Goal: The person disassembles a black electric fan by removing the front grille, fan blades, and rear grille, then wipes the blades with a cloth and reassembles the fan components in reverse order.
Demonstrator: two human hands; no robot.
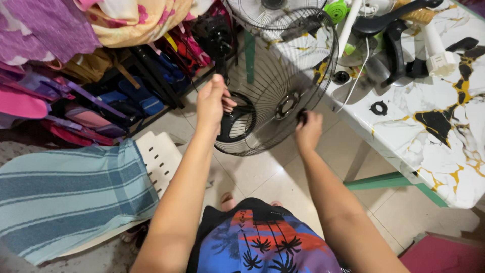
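Observation:
A black wire fan grille (298,60) stands tilted in front of me, over a black round fan motor housing (236,124). My left hand (212,101) is closed on the top of that housing at the grille's left rim. My right hand (308,130) pinches a small black knob near the grille's centre hub (287,104). Both forearms reach forward over my patterned shorts.
A white marble-patterned table (444,131) with green legs at right carries fan parts, a black ring (378,107) and white plastic pieces. A second fan grille (262,12) stands behind. A shoe rack (126,96) and hanging clothes fill the left; a striped towel (65,192) lies on a white chair.

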